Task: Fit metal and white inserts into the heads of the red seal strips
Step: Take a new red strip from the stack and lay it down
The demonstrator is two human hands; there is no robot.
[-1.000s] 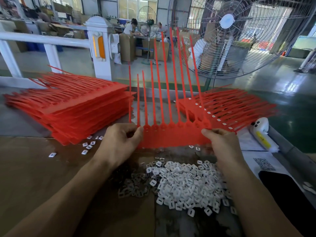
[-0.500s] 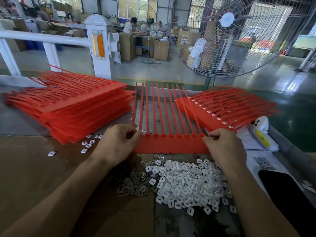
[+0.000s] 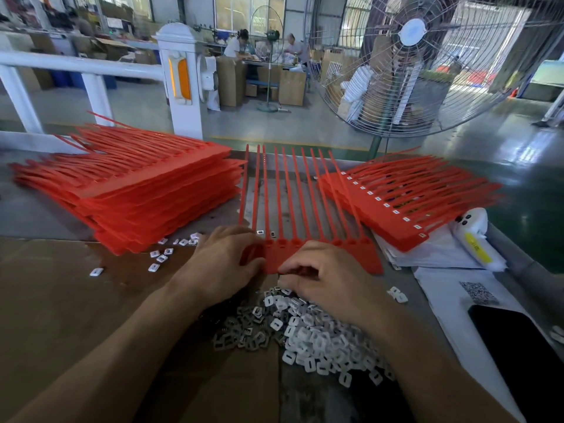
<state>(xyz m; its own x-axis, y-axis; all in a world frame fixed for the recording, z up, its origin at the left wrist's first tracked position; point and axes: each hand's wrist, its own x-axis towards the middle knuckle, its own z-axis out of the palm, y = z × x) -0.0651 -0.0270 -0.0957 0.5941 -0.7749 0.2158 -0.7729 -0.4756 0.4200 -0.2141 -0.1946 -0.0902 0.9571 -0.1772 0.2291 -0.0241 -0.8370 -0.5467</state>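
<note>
a sheet of red strips (image 3: 305, 209) lay flat on the table (image 3: 36, 215), its tails pointing away from the person and its band of heads nearest them. the left hand (image 3: 225, 264) rested on the band's left end with fingers curled over the edge, gripping it. the right hand (image 3: 323, 276) sat on the band's middle, fingers bent down toward the near edge; i couldn't tell whether it pinched anything. two heads beside the left hand held inserts. just below the hands lay a heap of white inserts (image 3: 323, 340), with a smaller heap of metal inserts (image 3: 244, 334) touching it on the left. a tall stack (image 3: 137, 190) of red sheets stood to the left, a few loose pieces (image 3: 158, 257) by its near corner. a lower stack (image 3: 406, 203) lay to the right, white dots along its heads. a big fan (image 3: 412, 56) stood beyond the table.
</note>
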